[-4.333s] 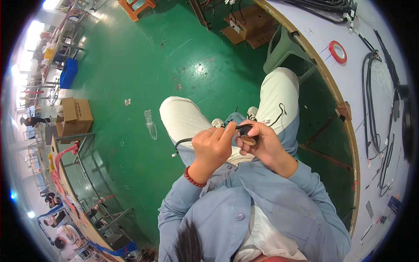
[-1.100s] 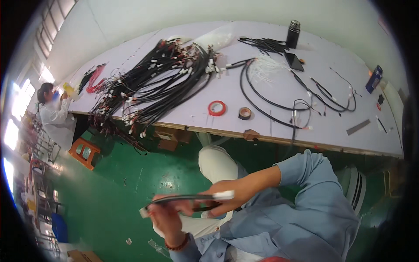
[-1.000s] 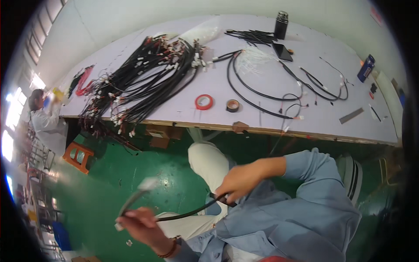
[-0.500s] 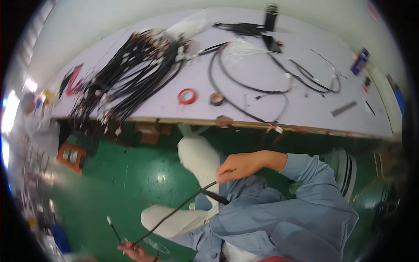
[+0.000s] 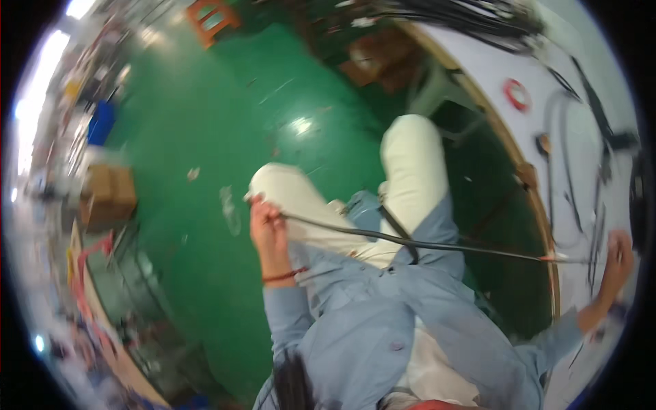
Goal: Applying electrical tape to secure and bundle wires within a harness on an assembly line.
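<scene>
A long black cable [image 5: 383,237] stretches taut across my lap, over my white trousers and blue jacket. My left hand [image 5: 268,225], with a red band at the wrist, is shut on the cable's left end above my left knee. My right hand [image 5: 617,254] is stretched far out to the right over the white table [image 5: 502,61] and seems to grip the cable's thin, reddish-tipped other end [image 5: 555,258]. The frame is blurred there.
On the table lie several black cables [image 5: 593,116], a red tape roll [image 5: 517,93] and a brown tape roll [image 5: 543,143]. A cardboard box [image 5: 106,195], a blue bin [image 5: 101,123] and an orange stool [image 5: 212,14] stand on the green floor [image 5: 205,102].
The view has swung round, so the table now lies at the right. My hands have moved apart and the cable is pulled straight between them. My right hand has gone out over the table.
</scene>
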Demonstrator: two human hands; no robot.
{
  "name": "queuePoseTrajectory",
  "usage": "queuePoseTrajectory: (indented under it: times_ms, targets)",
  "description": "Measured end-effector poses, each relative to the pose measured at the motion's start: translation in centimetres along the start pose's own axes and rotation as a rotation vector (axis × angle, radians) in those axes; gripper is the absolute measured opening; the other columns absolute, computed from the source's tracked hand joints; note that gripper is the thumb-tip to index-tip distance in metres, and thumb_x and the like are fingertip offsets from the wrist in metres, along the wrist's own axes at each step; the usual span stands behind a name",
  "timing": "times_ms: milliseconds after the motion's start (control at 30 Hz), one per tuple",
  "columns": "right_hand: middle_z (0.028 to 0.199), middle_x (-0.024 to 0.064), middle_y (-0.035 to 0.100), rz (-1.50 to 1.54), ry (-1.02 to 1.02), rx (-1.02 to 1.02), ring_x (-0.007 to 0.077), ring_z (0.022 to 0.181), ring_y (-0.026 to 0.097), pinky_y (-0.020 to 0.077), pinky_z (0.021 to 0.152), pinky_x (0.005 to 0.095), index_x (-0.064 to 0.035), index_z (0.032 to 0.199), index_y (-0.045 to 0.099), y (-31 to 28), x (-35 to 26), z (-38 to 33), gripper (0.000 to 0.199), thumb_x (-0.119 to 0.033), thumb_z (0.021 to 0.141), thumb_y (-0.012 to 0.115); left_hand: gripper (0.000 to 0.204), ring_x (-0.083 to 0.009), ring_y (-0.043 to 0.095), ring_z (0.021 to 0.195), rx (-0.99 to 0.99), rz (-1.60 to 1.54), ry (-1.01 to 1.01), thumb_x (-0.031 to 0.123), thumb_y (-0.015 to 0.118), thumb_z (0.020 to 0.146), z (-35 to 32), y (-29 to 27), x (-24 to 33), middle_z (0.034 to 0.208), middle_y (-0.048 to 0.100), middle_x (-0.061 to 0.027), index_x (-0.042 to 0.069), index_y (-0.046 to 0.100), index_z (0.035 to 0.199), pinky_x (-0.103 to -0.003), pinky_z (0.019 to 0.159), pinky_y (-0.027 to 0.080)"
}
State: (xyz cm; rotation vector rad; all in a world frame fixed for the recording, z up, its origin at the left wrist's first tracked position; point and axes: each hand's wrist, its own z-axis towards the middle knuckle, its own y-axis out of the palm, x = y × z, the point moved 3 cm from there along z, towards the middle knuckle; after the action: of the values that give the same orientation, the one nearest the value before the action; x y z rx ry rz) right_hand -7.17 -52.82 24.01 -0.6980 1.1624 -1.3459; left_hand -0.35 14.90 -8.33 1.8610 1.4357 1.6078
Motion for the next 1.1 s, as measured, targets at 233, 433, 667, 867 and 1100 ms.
queuePoseTrajectory:
  times_ms: [233,433,667,867,1100]
  targets:
    - [0.057,0.0055,0.046,0.374,-0.115,-0.335,0.016,0.059,0.044,0.0304,0.055,0.0302,0.0006,0.06,0.047,7.3,-11.5,-2.4,0.026,-0.006,0.068,0.071,0.02,-0.0086,0.047,0.063,-0.004,0.064,0.009,0.011,0.047,0.095,-0.7,1.4,1.4,0.076,0.047,0.0009,0.011,0.047,0.116,-0.017,0.047,0.037]
    - [0.068,0.0109,0.057,-0.163,-0.078,-0.879,0.0272,0.068,0.053,0.0401,0.064,0.0351,-0.003,0.066,0.056,19.2,-14.4,-6.9,0.016,-0.009,0.069,0.071,0.024,-0.0081,0.044,0.063,0.178,0.396,0.266,0.017,0.042,0.098,1.7,-2.2,4.2,0.077,0.046,-0.0013,0.006,0.045,0.12,-0.018,0.047,0.034]
    - [0.096,0.0083,0.057,0.642,-0.061,-0.696,0.0138,0.071,0.054,0.0413,0.06,0.0243,-0.0012,0.098,0.061,29.6,-19.3,-6.9,0.019,-0.01,0.082,0.063,0.025,-0.0127,0.05,0.067,0.258,0.359,0.345,0.015,0.04,0.098,1.1,-4.3,7.2,0.079,0.05,-0.0045,0.001,0.044,0.118,-0.021,0.053,0.04]
    - [0.075,0.0066,0.055,0.502,-0.406,-0.769,0.0155,0.063,0.052,0.0413,0.056,0.0258,-0.004,0.09,0.064,33.6,-23.1,-10.3,0.018,-0.013,0.075,0.069,0.026,-0.0159,0.058,0.072,0.228,0.224,0.416,0.021,0.047,0.095,0.4,-5.9,6.3,0.078,0.059,-0.0059,0.005,0.048,0.115,-0.025,0.064,0.047]
    - [0.068,0.0054,0.057,0.717,-0.312,-0.731,0.0112,0.056,0.051,0.041,0.052,0.0249,-0.002,0.085,0.063,34.0,-22.8,-11.5,0.01,-0.01,0.079,0.066,0.045,-0.0203,0.06,0.093,0.251,0.157,0.488,0.007,0.051,0.092,-0.2,-4.7,5.9,0.103,0.061,-0.011,0.013,0.035,0.134,-0.029,0.082,0.048]
